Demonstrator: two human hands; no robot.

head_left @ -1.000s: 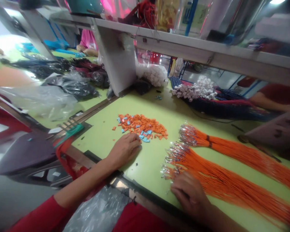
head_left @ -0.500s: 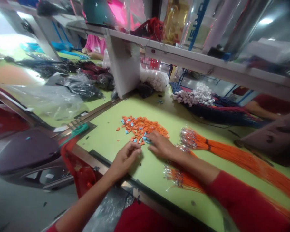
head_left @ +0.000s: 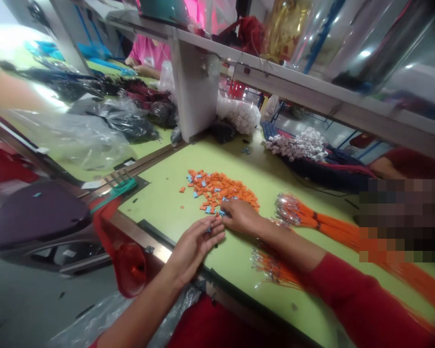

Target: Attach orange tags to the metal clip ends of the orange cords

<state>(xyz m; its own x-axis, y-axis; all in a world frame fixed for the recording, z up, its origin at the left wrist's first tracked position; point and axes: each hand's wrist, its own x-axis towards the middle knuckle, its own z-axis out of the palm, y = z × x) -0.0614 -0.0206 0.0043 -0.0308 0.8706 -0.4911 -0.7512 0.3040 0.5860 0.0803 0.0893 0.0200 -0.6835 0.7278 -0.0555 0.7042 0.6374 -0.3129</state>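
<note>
On the pale green table point(head_left: 159, 208) lies a heap of small orange and blue rectangular pieces point(head_left: 221, 191). My right hand point(head_left: 241, 217) rests at the heap's lower edge, its fingertips among the pieces, and a red sleeve covers that forearm. Just left of it, my left hand point(head_left: 199, 244) is curled with a small blue piece point(head_left: 208, 230) at its fingers. Two bundles of orange cords with metal ends lie to the right: one point(head_left: 322, 222) beyond my right forearm, the other point(head_left: 275, 270) beneath it. A pixelated patch hides the far part of the upper bundle.
A white shelf point(head_left: 275, 79) on a post point(head_left: 194, 82) runs above the table, holding bottles and plastic. Dark cords with white bits point(head_left: 297, 147) lie beyond. Plastic bags point(head_left: 119, 121) sit left. A person in pink point(head_left: 148, 55) works at the far end; a red bag point(head_left: 130, 268) hangs at the near edge.
My right hand has moved from the orange cords to the heap. My left hand has turned and shifted slightly right, closer to my right hand. The view has swung a little.
</note>
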